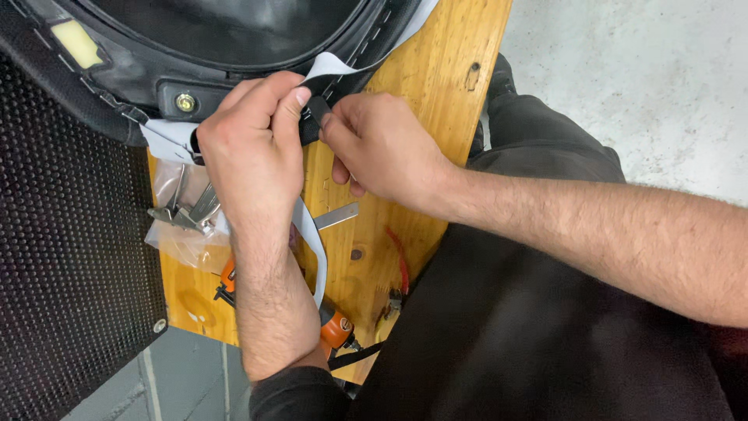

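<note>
A black upholstered seat (234, 35) lies upside down at the top of a wooden bench (444, 101). A pale grey strip (310, 234) runs along its stitched edge and hangs down across the bench. My left hand (249, 148) pinches the seat's black cover edge (315, 109) with thumb and forefinger. My right hand (386, 148) grips the same edge from the right, fingertips meeting the left hand's. Both hands press together at the seat rim.
A clear plastic bag with metal staples or clips (183, 214) lies on the bench at left. An orange and black tool (335, 327) sits under my left forearm. A red cord (401, 261) and a flat metal piece (339, 214) rest nearby. Black perforated material (70, 257) covers the left side. Concrete floor (662, 78) lies at right.
</note>
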